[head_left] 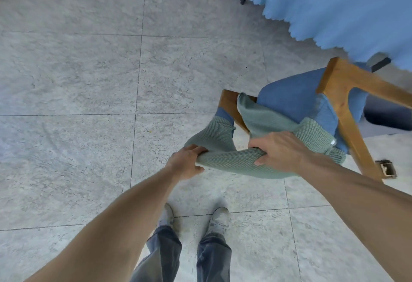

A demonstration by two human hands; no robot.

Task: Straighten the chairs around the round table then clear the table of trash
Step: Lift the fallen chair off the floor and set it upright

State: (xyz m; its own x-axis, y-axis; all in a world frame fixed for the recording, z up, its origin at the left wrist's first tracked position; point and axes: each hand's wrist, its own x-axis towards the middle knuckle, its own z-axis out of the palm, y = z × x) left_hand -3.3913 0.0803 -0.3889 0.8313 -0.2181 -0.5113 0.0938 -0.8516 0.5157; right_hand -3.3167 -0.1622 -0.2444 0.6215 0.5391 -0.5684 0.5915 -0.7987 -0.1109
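- Grey tiled floor [89,81]; blue tablecloth [345,3] hangs far right.
- Left hand [186,162] and right hand [278,150], apart, both clamp the wooden chair's [343,103] green-covered backrest [231,161].

Both bare arms extended forward and down. Left hand [186,162] and right hand [277,151] closed, fingers curled, gripping side by side.
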